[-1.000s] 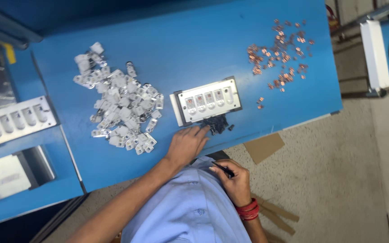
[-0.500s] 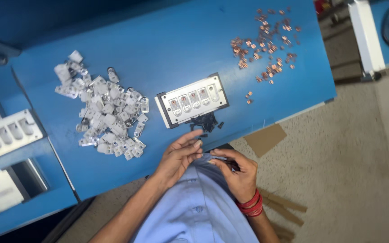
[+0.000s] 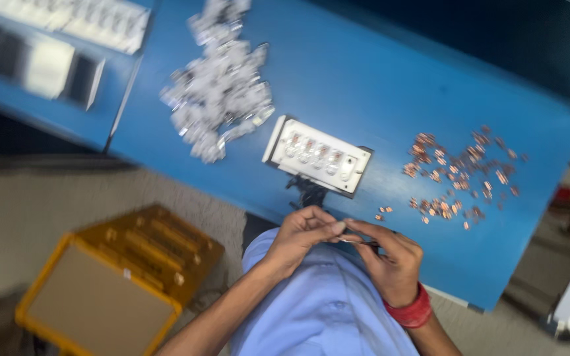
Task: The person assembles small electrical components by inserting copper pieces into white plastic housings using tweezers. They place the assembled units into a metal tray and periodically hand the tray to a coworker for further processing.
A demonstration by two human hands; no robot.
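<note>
Both hands meet at the near edge of the blue surface (image 3: 390, 86): the left hand (image 3: 301, 237) and right hand (image 3: 390, 264) pinch a thin dark tool (image 3: 357, 242) between their fingers. Just beyond lies a white plate (image 3: 318, 157), with white parts (image 3: 222, 99) to its far left and copper bits (image 3: 460, 175) to its right.

Single head-worn view only, looking steeply down from above, tilted and motion-blurred. Close over both hands at the near edge of the blue worktop (image 3: 390, 86), with floor at left.
</note>
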